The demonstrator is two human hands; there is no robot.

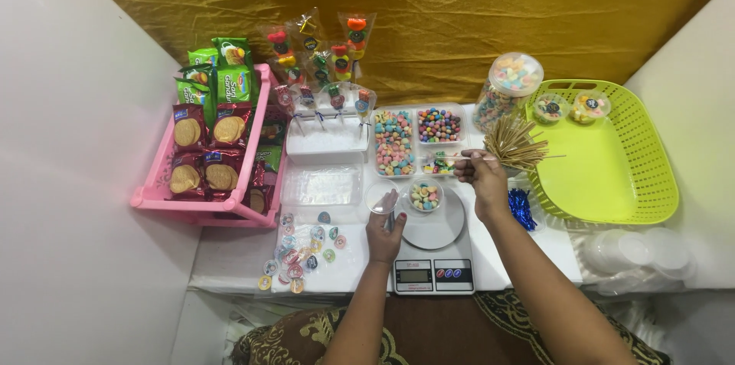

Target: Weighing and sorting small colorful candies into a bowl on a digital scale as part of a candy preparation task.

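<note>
My left hand (385,232) holds a clear round lid (380,197) just left of a small clear cup of mixed candy (425,196) that sits on the round pan of a grey kitchen scale (434,246). My right hand (481,175) grips a thin spoon-like stick (452,158) whose tip reaches into the divided clear candy tray (419,140) behind the scale. A bundle of wooden skewers (516,143) stands right beside that hand.
A pink crate of biscuit packets (207,143) stands at left. Wrapped candy skewers (321,66) rise behind a white block. Round stickers (302,250) lie at the front left. A candy jar (505,89), lime basket (612,173) and stacked clear cups (635,254) sit at right.
</note>
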